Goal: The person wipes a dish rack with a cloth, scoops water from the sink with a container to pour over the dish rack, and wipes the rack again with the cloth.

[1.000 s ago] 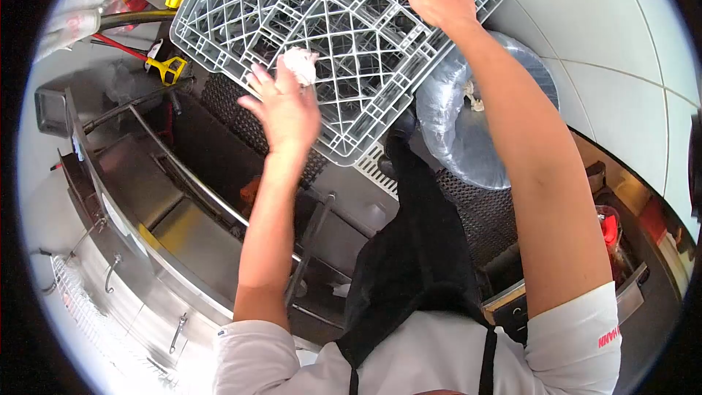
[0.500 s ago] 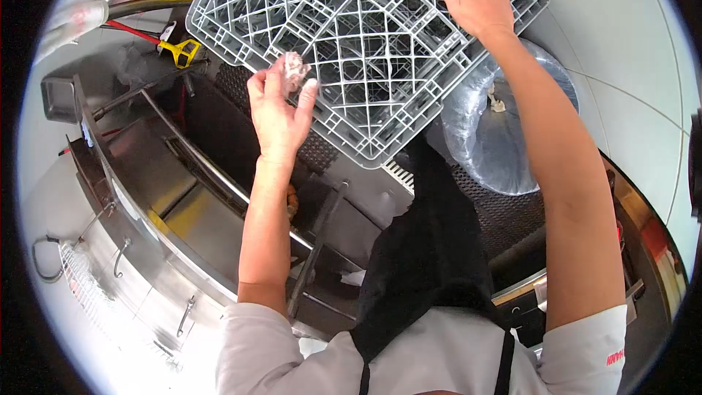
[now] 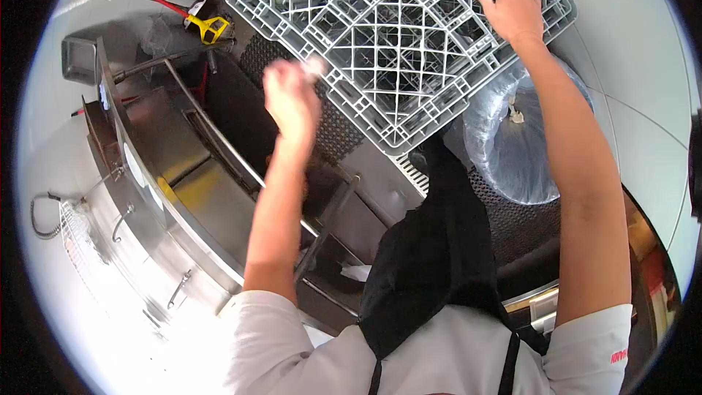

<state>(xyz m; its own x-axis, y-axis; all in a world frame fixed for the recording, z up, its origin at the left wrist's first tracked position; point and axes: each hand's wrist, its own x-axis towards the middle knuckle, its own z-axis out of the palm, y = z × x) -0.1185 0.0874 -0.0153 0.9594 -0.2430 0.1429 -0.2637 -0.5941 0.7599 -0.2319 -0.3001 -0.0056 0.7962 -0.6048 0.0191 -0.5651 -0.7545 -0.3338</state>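
Note:
A grey plastic lattice crate [image 3: 398, 51] fills the upper middle, one corner pointing toward me. My right hand [image 3: 513, 11] lies on its right side, fingers spread over the grid. Just off the crate's left edge, my left hand [image 3: 290, 99] is smeared by motion, with its fingers curled. A pale crumpled wad [image 3: 315, 67] appears as a blurred patch at its fingertips; its material cannot be made out.
Right of the crate stands a bin with a clear plastic liner [image 3: 504, 153], a small beige scrap inside. A steel sink unit [image 3: 183, 168] runs along the left. Yellow-headed tools [image 3: 208, 28] lie at upper left. Dark perforated matting [image 3: 515, 223] covers the floor.
My left hand has swung off the crate's grid to outside its left edge, and is now blurred. The right hand keeps its place on the crate. The whole view has shifted slightly.

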